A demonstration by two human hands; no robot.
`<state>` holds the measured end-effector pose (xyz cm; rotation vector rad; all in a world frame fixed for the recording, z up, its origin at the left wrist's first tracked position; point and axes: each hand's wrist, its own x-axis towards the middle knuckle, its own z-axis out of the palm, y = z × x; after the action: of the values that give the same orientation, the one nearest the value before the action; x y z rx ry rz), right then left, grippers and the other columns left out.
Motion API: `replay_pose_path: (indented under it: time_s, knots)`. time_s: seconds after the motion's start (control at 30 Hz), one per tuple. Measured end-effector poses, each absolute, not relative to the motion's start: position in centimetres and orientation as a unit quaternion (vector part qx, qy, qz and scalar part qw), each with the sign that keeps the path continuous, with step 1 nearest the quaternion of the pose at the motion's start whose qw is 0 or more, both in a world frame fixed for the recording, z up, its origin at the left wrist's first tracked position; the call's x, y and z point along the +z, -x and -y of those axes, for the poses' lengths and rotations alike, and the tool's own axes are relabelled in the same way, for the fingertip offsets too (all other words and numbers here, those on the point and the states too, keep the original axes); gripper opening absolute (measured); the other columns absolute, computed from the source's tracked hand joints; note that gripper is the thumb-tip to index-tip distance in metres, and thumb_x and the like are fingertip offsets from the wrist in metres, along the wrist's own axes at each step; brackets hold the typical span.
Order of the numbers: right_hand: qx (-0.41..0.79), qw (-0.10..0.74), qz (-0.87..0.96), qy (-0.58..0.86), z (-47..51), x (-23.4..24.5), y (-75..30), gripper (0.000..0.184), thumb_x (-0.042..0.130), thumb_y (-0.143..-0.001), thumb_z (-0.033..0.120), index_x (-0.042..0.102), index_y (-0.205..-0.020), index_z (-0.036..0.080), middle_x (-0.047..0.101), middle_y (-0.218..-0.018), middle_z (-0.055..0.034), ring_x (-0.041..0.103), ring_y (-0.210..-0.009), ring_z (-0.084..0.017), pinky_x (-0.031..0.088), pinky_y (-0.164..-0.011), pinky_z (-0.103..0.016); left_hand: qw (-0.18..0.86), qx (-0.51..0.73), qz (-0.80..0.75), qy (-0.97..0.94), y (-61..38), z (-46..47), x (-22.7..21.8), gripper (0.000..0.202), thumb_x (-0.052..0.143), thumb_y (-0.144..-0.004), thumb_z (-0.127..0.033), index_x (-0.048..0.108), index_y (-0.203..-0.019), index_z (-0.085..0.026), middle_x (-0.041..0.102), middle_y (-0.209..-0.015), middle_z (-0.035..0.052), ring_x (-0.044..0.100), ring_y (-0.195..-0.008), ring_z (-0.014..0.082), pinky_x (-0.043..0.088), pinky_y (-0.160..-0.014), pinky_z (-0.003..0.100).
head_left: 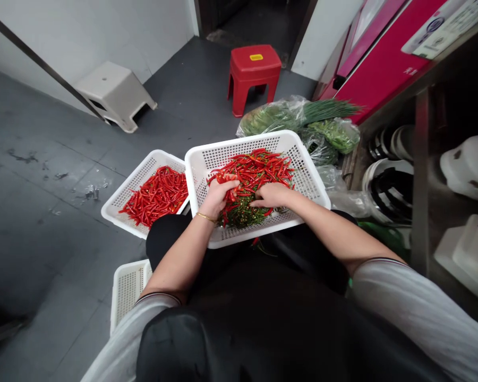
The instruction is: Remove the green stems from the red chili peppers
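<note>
Scuffed grey floor (43,223) tiles carry a glossy red plastic stool (255,69). A white perforated basket (307,178) on the lap holds slim chillies (263,165) (green stems showing) towards its near edge. The left hand (219,193) curls round a clump; the right hand (273,195) digs in, grip hidden.

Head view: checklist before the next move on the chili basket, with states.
1. Lap basket sits steady on the knees: ok.
2. Left hand buried in the chilies: ok.
3. Right hand on the same pile: ok.
4. What either grip holds: cannot tell.
5. Side basket on the floor has room for more and is likely within reach: ok.
</note>
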<state>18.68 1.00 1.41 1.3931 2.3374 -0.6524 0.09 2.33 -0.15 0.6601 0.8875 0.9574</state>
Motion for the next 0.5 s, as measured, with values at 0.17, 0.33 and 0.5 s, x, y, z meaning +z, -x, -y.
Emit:
replay_pose_path:
  time_s: [0.17, 0.33, 0.5]
  knots:
    - [-0.132, 0.177, -0.792, -0.569, -3.4, -1.4, -16.2, 0.044, 0.048, -0.094, 0.048, 0.066, -0.119, 0.016, 0.065, -0.12, -0.0169, 0.066, -0.101, -0.027, 0.05, -0.08, -0.033, 0.778, 0.47, -0.345, -0.235, 1.6, -3.6, 0.6, 0.03, 0.075, -0.067, -0.03, 0.064, -0.09, -0.015, 0.062, -0.065, -0.0012, 0.054, -0.05, 0.0069, 0.044, -0.049, 0.02]
    - [-0.135, 0.164, -0.804, -0.555, -3.6, -1.7, -17.5, 0.034, 0.046, -0.095, 0.04, 0.072, -0.108, 0.022, 0.068, -0.115, -0.0114, 0.066, -0.099, -0.025, 0.049, -0.077, -0.031, 0.766, 0.428, -0.377, -0.297, 1.2, -3.1, 0.6, 0.032, 0.081, -0.06, -0.024, 0.059, -0.081, -0.015, 0.056, -0.057, -0.004, 0.049, -0.046, 0.0072, 0.04, -0.047, 0.021]
    - [-0.171, 0.09, -0.83, -0.524, -2.4, 1.3, -20.6, 0.028, 0.049, -0.093, 0.033, 0.074, -0.095, 0.021, 0.071, -0.104, -0.0082, 0.065, -0.093, -0.022, 0.045, -0.079, -0.03, 0.609, 0.422, -0.453, -0.495, -0.1, -2.7, 0.0, 0.025, 0.078, -0.058, -0.014, 0.061, -0.076, -0.017, 0.063, -0.07, -0.0011, 0.056, -0.063, 0.011, 0.044, -0.063, 0.023]
